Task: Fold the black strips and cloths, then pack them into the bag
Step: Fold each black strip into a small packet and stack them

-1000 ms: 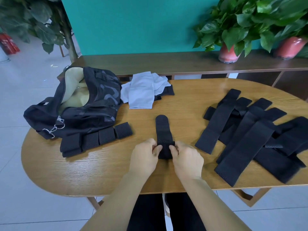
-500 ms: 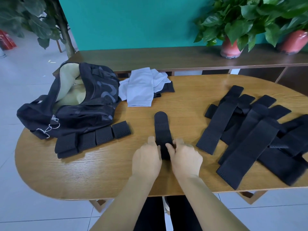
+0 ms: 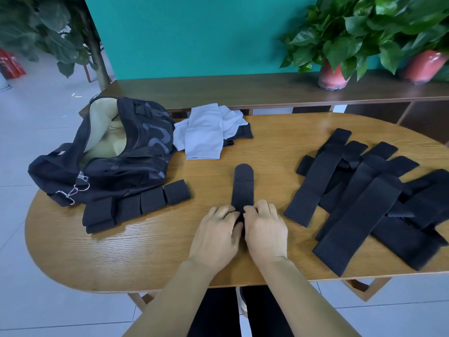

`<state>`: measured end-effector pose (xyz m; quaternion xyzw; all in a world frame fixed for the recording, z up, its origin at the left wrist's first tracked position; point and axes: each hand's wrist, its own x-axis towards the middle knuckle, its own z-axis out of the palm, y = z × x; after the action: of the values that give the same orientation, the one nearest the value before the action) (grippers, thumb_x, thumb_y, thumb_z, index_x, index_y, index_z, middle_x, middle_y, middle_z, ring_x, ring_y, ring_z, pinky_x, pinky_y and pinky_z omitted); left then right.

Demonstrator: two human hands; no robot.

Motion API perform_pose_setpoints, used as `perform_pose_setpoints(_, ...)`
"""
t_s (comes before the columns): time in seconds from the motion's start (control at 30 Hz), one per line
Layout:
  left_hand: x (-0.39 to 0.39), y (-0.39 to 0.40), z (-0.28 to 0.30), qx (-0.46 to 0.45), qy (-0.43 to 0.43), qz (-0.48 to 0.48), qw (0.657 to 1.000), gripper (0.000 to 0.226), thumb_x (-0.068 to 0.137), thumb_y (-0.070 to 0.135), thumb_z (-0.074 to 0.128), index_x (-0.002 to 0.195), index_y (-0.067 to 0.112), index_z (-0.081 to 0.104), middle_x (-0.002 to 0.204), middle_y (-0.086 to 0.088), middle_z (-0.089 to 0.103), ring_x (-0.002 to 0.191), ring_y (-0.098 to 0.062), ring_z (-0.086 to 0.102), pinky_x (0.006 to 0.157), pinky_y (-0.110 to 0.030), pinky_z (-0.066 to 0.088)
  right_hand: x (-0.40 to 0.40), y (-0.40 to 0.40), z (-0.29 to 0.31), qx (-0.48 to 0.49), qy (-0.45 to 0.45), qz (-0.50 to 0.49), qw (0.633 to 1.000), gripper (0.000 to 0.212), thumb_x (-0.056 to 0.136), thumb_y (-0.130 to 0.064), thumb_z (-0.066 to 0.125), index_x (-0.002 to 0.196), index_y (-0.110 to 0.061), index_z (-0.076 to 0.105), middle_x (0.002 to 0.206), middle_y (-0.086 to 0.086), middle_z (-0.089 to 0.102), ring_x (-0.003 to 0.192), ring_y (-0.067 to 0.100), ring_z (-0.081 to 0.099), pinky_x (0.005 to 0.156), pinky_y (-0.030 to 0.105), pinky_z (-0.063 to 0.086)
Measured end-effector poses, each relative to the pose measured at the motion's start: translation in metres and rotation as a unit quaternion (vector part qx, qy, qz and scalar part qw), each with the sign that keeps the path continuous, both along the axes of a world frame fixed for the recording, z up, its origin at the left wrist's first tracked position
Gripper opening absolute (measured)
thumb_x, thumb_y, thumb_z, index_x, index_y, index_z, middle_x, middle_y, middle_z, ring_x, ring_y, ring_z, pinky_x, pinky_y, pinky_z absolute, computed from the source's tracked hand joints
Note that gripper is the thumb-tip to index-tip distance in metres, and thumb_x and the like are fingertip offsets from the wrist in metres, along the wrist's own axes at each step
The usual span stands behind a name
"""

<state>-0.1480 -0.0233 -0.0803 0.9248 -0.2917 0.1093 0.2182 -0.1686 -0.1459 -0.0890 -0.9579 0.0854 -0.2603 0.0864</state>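
Here, both hands (knuckles up) pinching strip (image 3: 243,186)

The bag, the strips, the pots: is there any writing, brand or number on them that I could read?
None can be read.
bag: grey curved shapes on its side, no legible letters.
red object on the floor at far left: too blurred to tell.
black strips and plant pots: plain.

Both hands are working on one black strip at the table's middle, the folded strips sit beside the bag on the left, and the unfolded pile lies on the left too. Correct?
Not quite: the head view shows the unfolded pile on the right. The rest holds.
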Motion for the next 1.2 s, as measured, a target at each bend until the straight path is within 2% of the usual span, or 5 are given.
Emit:
perform_pose_setpoints(0.27, 0.000, 0.017, 0.015, 0.047, 0.077, -0.082, 0.993, 0.052, 0.087, 0.026, 0.057, 0.138, 0.016, 0.053, 0.142, 0.008, 0.046, 0.128, -0.010, 0.037, 0.104, -0.019, 0.035, -0.038, -0.013, 0.014, 0.036, 0.117, 0.138, 0.983, 0.049, 0.080, -0.026, 0.033, 0.111, -0.008, 0.066, 0.122, 0.005, 0.064, 0.112, 0.024, 0.058, 0.085, 0.035, 0.049)
perform_pose_setpoints(0.4, -0.011, 0.021, 0.014, 0.028, 0.050, -0.085, 0.995, 0.046, 0.091, 0.019, 0.054, 0.136, 0.018, 0.054, 0.136, 0.006, 0.056, 0.124, -0.013, 0.045, 0.102, -0.027, 0.041, -0.052, -0.020, 0.021, 0.064, 0.164, 0.192, 0.965, 0.053, 0.087, -0.023, 0.042, 0.139, -0.014, 0.049, 0.146, 0.001, 0.046, 0.137, 0.017, 0.036, 0.107, 0.031, 0.031)
perform_pose_setpoints(0.7, -0.020, 0.003, 0.016, -0.193, 0.173, 0.073, 0.963, 0.016, 0.094, 0.023, 0.062, 0.105, 0.014, 0.068, 0.096, 0.003, 0.072, 0.092, -0.012, 0.066, 0.075, -0.014, 0.049, -0.039, -0.011, 0.006, 0.302, 0.034, 0.007, 0.953, 0.021, 0.095, -0.026, 0.058, 0.111, -0.014, 0.064, 0.094, 0.003, 0.069, 0.088, 0.019, 0.063, 0.072, 0.033, 0.051)
perform_pose_setpoints(0.83, -0.010, -0.005, 0.013, -0.195, 0.187, 0.108, 0.957, 0.020, 0.094, 0.029, 0.061, 0.084, 0.012, 0.065, 0.074, -0.001, 0.068, 0.072, -0.017, 0.065, 0.069, -0.039, 0.052, -0.033, -0.009, 0.008, 0.307, 0.011, -0.028, 0.951, 0.022, 0.095, -0.026, 0.057, 0.111, -0.015, 0.066, 0.092, 0.001, 0.070, 0.084, 0.018, 0.062, 0.069, 0.028, 0.046)
perform_pose_setpoints(1.2, 0.004, -0.020, 0.017, -0.083, 0.164, 0.139, 0.973, 0.027, 0.097, 0.036, 0.054, 0.081, 0.015, 0.062, 0.070, 0.002, 0.062, 0.065, -0.014, 0.057, 0.057, -0.026, 0.042, -0.018, -0.008, 0.008, 0.270, 0.032, -0.065, 0.960, 0.025, 0.096, -0.023, 0.057, 0.111, -0.008, 0.069, 0.105, 0.006, 0.063, 0.083, 0.023, 0.061, 0.065, 0.027, 0.042)
